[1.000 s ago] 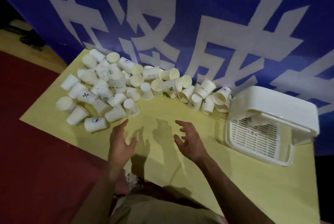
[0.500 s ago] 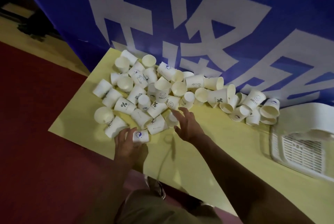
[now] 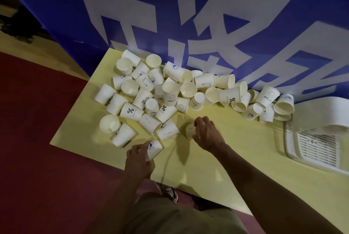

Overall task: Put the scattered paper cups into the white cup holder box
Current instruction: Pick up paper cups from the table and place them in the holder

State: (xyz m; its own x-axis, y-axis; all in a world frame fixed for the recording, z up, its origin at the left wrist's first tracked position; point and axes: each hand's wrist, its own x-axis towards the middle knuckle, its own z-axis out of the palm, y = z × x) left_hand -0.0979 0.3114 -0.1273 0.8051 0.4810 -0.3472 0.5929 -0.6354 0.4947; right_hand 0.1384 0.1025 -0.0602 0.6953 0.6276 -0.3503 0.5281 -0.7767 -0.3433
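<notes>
White cups: one in left hand [image 3: 138, 156], one in right hand [image 3: 206, 132].

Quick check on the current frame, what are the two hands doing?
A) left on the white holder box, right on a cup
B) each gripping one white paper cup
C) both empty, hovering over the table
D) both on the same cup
B: the left hand grips a printed white paper cup lying near the yellow table's front edge, and the right hand grips a separate plain white paper cup.
</notes>
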